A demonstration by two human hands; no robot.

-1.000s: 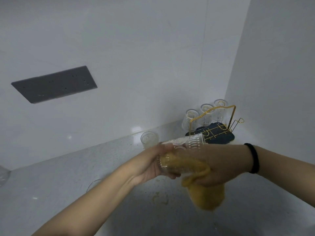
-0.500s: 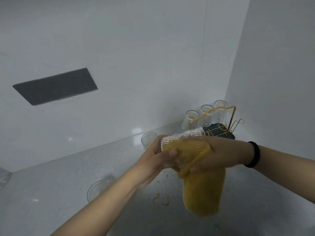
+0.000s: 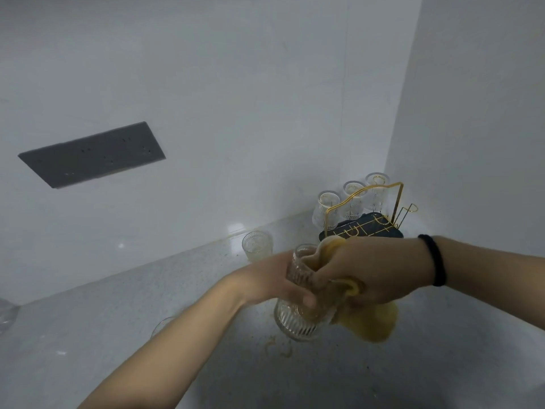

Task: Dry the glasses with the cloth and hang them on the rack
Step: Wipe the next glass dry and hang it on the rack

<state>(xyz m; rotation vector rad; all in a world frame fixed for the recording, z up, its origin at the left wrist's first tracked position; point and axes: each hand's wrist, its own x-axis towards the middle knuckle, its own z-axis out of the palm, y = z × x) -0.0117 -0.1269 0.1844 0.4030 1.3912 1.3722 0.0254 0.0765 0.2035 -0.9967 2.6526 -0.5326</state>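
Pale grey countertop (image 3: 88, 335) runs into a corner of plain white walls, with a dark grey socket panel (image 3: 91, 154) set in the back wall. Above the counter, the left hand (image 3: 271, 284) wraps its fingers round a ribbed glass (image 3: 295, 323), gripping it about the middle with the thumb across the front. The right hand (image 3: 380, 273) clutches a yellow cloth (image 3: 371, 323), fingers curled and pressing the cloth against the glass's side and into its upper end; the loose end of the cloth hangs below the hand. A black band (image 3: 436, 261) circles the right wrist. In the corner stands a gold wire rack (image 3: 383, 208) on a dark base, with three glasses (image 3: 352, 202) hung upside down on it. Another glass (image 3: 256, 246) stands upright on the counter, just behind the left hand.
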